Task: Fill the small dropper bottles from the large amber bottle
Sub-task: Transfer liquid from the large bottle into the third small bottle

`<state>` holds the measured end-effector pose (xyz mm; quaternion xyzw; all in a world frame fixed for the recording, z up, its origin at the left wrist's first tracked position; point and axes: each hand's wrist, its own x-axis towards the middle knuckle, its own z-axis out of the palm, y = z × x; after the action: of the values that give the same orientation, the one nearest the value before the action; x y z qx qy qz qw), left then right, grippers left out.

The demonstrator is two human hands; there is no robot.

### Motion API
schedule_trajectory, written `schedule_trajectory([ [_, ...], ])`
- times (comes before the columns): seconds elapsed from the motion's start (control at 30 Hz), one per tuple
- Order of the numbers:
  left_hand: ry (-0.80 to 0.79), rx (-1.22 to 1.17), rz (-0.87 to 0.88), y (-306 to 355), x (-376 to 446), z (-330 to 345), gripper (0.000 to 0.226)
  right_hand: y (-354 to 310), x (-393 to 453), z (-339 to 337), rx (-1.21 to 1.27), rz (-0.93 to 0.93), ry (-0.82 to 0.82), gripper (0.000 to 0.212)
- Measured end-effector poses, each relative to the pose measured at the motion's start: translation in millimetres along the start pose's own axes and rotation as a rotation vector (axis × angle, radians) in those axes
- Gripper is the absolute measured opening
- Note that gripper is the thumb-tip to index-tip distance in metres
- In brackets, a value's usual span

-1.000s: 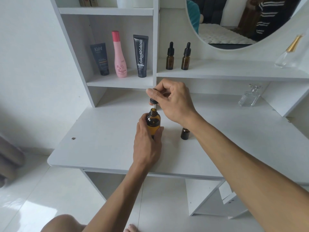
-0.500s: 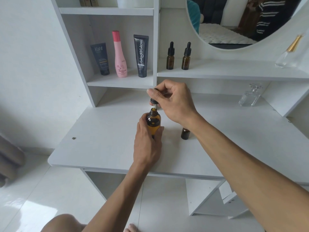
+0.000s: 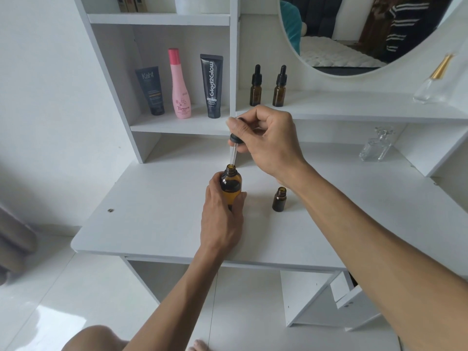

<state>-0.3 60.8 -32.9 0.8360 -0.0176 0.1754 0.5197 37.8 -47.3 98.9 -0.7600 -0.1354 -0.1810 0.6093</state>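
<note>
The large amber bottle stands uncapped on the white desk, and my left hand grips its body from the near side. Above it my right hand pinches the black bulb of a dropper; the glass tube hangs with its tip just at the bottle's mouth. A small amber dropper bottle stands open and uncapped on the desk to the right. Two more small dropper bottles, one on the left and one on the right, stand capped on the shelf behind.
On the left shelf stand a dark tube, a pink bottle and a black tube. A clear glass bottle stands at the desk's back right, another with a gold cap on the shelf. A round mirror hangs above.
My right hand has lifted the dropper, so most of the glass tube is now out of the large bottle. My left hand and the bottle stay put.
</note>
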Motion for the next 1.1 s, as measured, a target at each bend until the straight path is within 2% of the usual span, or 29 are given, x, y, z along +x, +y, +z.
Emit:
schedule_trajectory([
  [0.53,0.002,0.000,0.000,-2.0,0.6,0.8,0.050,-24.8,5.0,-26.4,0.152,-0.008,0.112,0.016],
  [1.1,0.015,-0.006,0.020,-10.1,2.8,3.7,0.049,0.7,-12.6,-73.9,0.097,0.083,0.223,0.016],
])
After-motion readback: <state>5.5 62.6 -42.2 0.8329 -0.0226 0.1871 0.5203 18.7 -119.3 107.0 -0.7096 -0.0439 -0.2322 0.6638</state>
